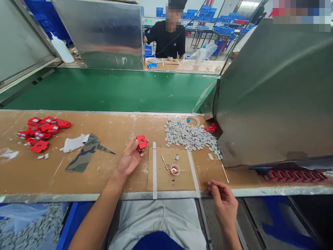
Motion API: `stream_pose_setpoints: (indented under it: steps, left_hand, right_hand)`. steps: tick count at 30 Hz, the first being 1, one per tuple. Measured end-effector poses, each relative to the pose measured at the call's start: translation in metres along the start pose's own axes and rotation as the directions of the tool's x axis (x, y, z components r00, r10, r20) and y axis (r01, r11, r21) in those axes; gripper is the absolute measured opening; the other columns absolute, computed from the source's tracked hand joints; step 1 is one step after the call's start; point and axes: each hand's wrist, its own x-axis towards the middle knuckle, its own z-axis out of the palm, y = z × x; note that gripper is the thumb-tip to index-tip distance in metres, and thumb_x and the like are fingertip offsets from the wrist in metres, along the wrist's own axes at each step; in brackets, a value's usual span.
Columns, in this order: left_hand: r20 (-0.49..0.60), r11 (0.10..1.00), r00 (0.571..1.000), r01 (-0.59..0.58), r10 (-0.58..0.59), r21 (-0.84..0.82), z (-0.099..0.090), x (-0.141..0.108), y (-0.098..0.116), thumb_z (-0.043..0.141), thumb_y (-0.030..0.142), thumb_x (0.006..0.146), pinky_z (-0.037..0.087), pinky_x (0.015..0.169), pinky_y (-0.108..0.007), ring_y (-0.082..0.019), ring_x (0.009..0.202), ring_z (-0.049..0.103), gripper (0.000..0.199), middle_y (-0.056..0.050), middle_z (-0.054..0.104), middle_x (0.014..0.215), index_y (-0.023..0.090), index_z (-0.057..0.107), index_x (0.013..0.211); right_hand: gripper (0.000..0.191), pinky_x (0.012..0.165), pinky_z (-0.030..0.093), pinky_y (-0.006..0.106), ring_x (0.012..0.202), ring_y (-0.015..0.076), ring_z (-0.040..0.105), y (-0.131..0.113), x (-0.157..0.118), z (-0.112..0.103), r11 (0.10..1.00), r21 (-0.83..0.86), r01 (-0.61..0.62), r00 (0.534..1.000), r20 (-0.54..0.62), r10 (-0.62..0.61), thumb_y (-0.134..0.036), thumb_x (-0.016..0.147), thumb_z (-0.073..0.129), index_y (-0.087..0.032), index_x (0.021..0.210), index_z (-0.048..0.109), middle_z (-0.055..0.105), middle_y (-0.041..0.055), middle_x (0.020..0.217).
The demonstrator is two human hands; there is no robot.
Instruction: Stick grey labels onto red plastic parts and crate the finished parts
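My left hand (129, 160) grips a red plastic part (142, 142) with a round hole, held above the bench left of a cardboard sheet (161, 182). My right hand (224, 199) is at the front edge of the bench, its fingers curled together; anything between them is too small to make out. Between the hands, a small cup (175, 169) of dark liquid stands on the cardboard with a thin stick lying across it. A wooden stick (164, 162) and one small grey piece (177, 157) lie close by.
Small grey pieces (188, 135) are heaped behind the cardboard, with a tape roll (192, 121) on them. Red parts (39, 133) are piled at far left, near camouflage cloth (84, 154). A metal panel (273, 93) rises at right. Past the green belt (125, 90) sits a person (169, 40).
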Motion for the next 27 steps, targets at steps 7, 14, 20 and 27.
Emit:
stream_pose_setpoints:
  steps: [7, 14, 20, 27]
  left_hand:
    - [-0.012, 0.985, 0.995, 0.096, -0.096, 0.142, -0.009, -0.037, -0.031, 0.093, 0.033, 0.066, 0.055, 0.066, -0.020, -0.011, 0.075, 0.068, 0.041, -0.004, 0.074, 0.102, 0.020, 0.070, 0.097]
    - [-0.028, 0.952, 0.985, 0.172, -0.171, 0.255, -0.022, -0.076, -0.062, 0.072, 0.061, 0.082, 0.058, 0.097, -0.039, -0.021, 0.096, 0.073, 0.054, -0.006, 0.072, 0.105, 0.025, 0.066, 0.123]
    - [-0.039, 0.940, 0.985, 0.173, -0.169, 0.293, -0.018, -0.079, -0.049, 0.080, 0.045, 0.081, 0.052, 0.109, -0.043, -0.029, 0.119, 0.069, 0.060, -0.008, 0.071, 0.117, 0.026, 0.060, 0.134]
    - [-0.008, 0.880, 0.982, 0.172, -0.188, 0.442, -0.022, -0.069, -0.062, 0.094, 0.041, 0.061, 0.045, 0.035, -0.017, -0.010, 0.045, 0.064, 0.058, -0.007, 0.077, 0.096, 0.018, 0.069, 0.108]
  right_hand:
    - [0.037, 0.068, 0.056, 0.028, 0.077, 0.0176, 0.068, -0.031, 0.003, 0.051, 0.998, -0.011, 0.055, 0.914, 0.403, -0.046, -0.049, 0.092, 0.065, -0.020, 0.114, 0.067, 0.073, 0.0080, 0.094]
    - [0.023, 0.059, 0.046, 0.026, 0.066, 0.0147, 0.058, -0.055, 0.019, 0.069, 0.973, -0.076, 0.217, 0.841, 0.521, -0.147, -0.037, 0.097, 0.060, -0.019, 0.102, 0.074, 0.070, 0.0052, 0.084]
    - [0.020, 0.064, 0.049, 0.026, 0.073, 0.0165, 0.064, -0.058, 0.026, 0.073, 0.972, -0.019, 0.235, 0.870, 0.450, -0.202, -0.034, 0.096, 0.061, -0.020, 0.091, 0.074, 0.073, 0.0056, 0.085]
    - [0.024, 0.072, 0.054, 0.029, 0.079, 0.0183, 0.068, -0.050, 0.024, 0.081, 0.995, 0.033, 0.099, 0.928, 0.357, -0.105, -0.042, 0.093, 0.064, -0.020, 0.092, 0.074, 0.075, 0.0067, 0.089]
